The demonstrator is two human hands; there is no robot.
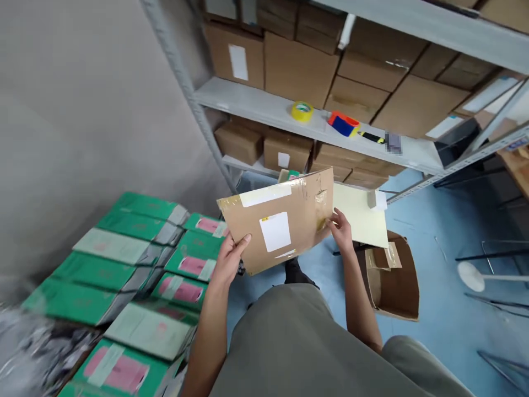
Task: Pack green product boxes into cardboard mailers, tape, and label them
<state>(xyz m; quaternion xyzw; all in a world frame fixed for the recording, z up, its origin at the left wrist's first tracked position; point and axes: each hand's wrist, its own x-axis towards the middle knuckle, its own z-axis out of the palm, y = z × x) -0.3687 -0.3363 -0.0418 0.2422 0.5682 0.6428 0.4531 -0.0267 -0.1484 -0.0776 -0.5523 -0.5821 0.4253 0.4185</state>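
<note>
A flat cardboard sheet [303, 226] is held tilted in front of my body. It carries a white label near its middle, a white strip along the top edge and shiny brown tape at the right. My left hand [228, 256] grips its lower left edge, thumb on the near face and the other fingers behind. At the right edge, beside the tape patch, my right hand [341, 229] pinches the cardboard with bent fingers. Behind the right hand, a pale yellow board [367, 220] bears a small white box [377, 200].
Green boxes [140, 231] with pink panels stand stacked at left. A metal shelf [248, 105] ahead holds brown cartons, a yellow tape roll [302, 111], a red-and-blue tape dispenser [344, 123] and a black-and-yellow cutter [372, 137]. An open carton [399, 292] with cardboard scraps sits on the floor.
</note>
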